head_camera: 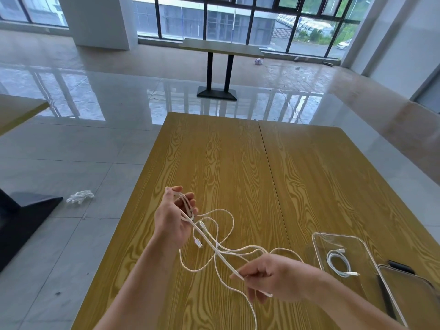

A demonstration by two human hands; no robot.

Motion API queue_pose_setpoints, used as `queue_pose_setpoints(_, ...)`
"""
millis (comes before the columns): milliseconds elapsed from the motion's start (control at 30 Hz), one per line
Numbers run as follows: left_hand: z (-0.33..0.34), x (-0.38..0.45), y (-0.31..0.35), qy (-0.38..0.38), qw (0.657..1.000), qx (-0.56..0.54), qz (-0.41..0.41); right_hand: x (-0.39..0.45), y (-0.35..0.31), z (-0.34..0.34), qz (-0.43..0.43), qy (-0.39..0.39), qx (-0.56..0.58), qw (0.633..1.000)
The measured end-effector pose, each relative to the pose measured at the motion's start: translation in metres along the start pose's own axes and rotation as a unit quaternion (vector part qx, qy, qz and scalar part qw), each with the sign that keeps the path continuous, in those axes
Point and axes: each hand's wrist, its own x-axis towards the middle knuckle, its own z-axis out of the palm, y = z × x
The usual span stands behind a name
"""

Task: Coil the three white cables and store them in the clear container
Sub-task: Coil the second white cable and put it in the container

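My left hand (172, 219) is raised above the wooden table (214, 163) with a few loops of a white cable (209, 244) wound around its fingers. From there the cable runs taut down to my right hand (273, 277), which pinches it between thumb and fingers. More white cable lies in loose tangled curves (228, 254) on the table between my hands, with connector ends near my left wrist. A coiled white cable (339, 264) lies inside the clear container (320, 248) at the right.
The container's clear lid (409, 296) lies at the lower right corner, with a dark object (401, 266) behind it. The table's left edge drops to a tiled floor, where a white crumpled item (79, 196) lies. Another table (221, 47) stands far ahead.
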Motion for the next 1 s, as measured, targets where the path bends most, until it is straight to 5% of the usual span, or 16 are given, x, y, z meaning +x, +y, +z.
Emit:
queue_pose_setpoints(133,0.001,-0.001,0.003,-0.066,0.997,0.030,-0.023,0.004,-0.002,-0.011,0.066,0.007,-0.077,0.995)
queue_pose_setpoints(367,0.000,-0.011,-0.015,-0.159,0.975,0.149,-0.042,0.018,-0.010,-0.023,0.099,0.172,-0.110,0.974)
queue_pose_setpoints(667,-0.003,-0.015,-0.027,-0.202,0.950,0.239,-0.019,0.013,-0.021,-0.024,0.027,0.255,0.211,0.943)
queue_pose_setpoints(833,-0.002,-0.020,-0.037,-0.246,0.936,0.250,-0.035,0.009,-0.031,-0.023,-0.026,0.209,0.404,0.890)
queue_pose_setpoints(1000,-0.002,-0.022,-0.045,-0.284,0.927,0.240,-0.050,0.008,-0.032,-0.018,-0.068,0.158,0.474,0.864)
